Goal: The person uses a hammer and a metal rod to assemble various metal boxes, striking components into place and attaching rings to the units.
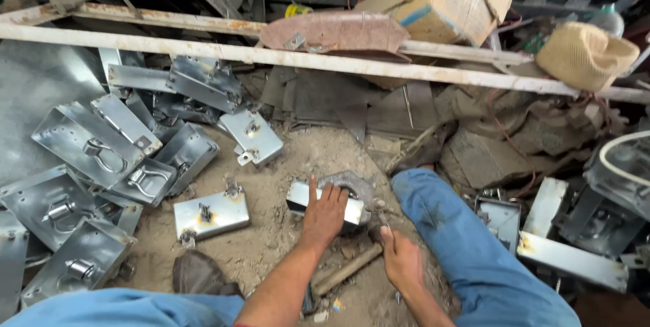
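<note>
The person's left hand (323, 215) is lying flat, fingers spread, pressing down on a small galvanized metal box (318, 200) that is sitting on a grey iron block (355, 186) on the sandy floor (284, 164). Just to the right of that hand, the right hand (401, 259) is clenched around a wooden-handled hammer (347, 269), its handle trailing back under the left wrist. Off to the left of the pressing hand, a pile of finished metal boxes (101, 158) is lying. A blue-trousered leg (467, 246) is stretching out beside the right hand.
</note>
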